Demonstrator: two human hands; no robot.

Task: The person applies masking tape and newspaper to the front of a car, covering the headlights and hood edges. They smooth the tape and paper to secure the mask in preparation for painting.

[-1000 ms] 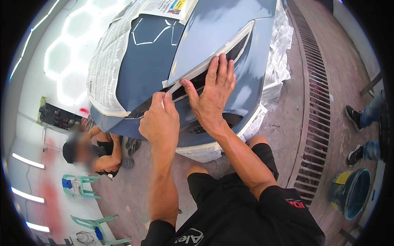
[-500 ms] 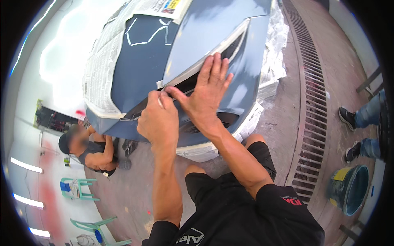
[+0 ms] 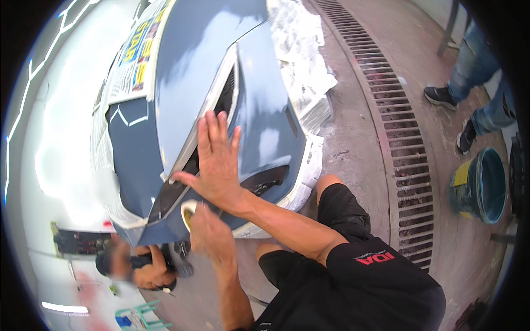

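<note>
My right hand (image 3: pixel 220 165) lies flat with fingers spread along the edge of a dark headlight opening (image 3: pixel 225 99) on a blue-grey car front (image 3: pixel 256 127). Pale masking tape (image 3: pixel 211 91) borders that opening, and my fingertips rest on or beside it. Just below and left, my left hand (image 3: pixel 211 233) is closed around a roll of masking tape (image 3: pixel 186 211), whose yellowish core shows; motion blurs the hand. Newspaper (image 3: pixel 137 58) covers part of the hood at upper left. More paper (image 3: pixel 309 165) hangs along the bumper's lower right edge.
A person (image 3: pixel 146 265) crouches beyond the car's left front corner. Along the right runs a floor drain grate (image 3: pixel 406 160). Another person's jeans-clad legs (image 3: pixel 477 60) stand beyond it, near a dark teal bucket (image 3: pixel 479 187). At lower left is a green plastic chair (image 3: pixel 144 317).
My left hand has pulled back from the headlight edge toward me, bringing the tape roll into sight. My right hand stays spread on the edge. The whole view has shifted.
</note>
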